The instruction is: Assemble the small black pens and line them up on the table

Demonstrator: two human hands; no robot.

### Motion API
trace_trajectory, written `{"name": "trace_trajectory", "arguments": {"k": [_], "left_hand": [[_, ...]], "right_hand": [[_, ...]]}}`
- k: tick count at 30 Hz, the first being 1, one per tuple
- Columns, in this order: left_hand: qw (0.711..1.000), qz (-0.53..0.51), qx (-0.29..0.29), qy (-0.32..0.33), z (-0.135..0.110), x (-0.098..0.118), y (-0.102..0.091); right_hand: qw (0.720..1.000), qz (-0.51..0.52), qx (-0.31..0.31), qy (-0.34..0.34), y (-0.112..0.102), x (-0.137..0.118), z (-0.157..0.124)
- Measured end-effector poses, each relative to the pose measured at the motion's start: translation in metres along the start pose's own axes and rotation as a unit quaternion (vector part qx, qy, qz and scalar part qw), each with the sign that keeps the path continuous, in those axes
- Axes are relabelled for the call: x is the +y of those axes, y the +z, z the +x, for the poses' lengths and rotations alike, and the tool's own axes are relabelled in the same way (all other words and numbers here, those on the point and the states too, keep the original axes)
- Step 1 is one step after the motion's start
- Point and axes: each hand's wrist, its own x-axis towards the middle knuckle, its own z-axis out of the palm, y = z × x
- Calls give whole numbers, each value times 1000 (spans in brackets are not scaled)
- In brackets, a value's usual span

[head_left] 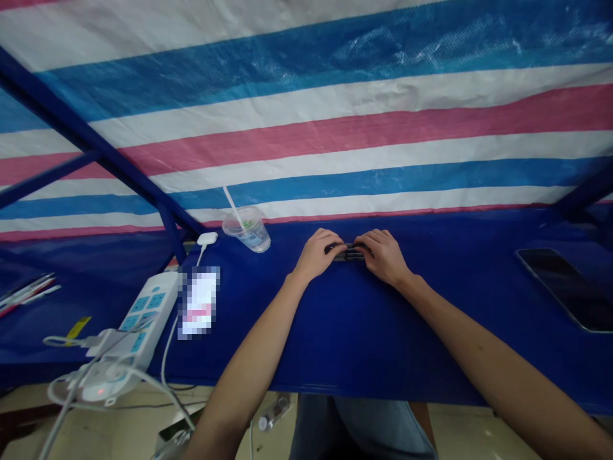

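Note:
My left hand [317,254] and my right hand [384,255] meet near the back of the blue table [345,332]. Between them lies a small bundle of slim black pens [350,254], set crosswise to me. Fingers of the left hand close round its left end, and those of the right hand round its right end. Only the middle stretch of the bundle shows; its ends are covered by my hands. It is at or just above the tabletop; I cannot tell which.
A clear plastic cup [253,235] with a straw leans at the back left. Left of my arm are a lit phone [198,303], a white charger [207,238] and a power strip [143,326] with cables. More pens [29,292] lie far left. A dark phone [567,291] rests at right.

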Motion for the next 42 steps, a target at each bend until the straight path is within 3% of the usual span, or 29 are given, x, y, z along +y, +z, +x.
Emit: {"name": "trace_trajectory", "arguments": {"k": [20,42], "left_hand": [[1000,2,-3,-26,0,3,-2],[999,-21,13,-43,-1,-7,5]], "right_hand": [[998,-10,46,28,1,2,0],[999,-20,36,33,1,2,0]]}}
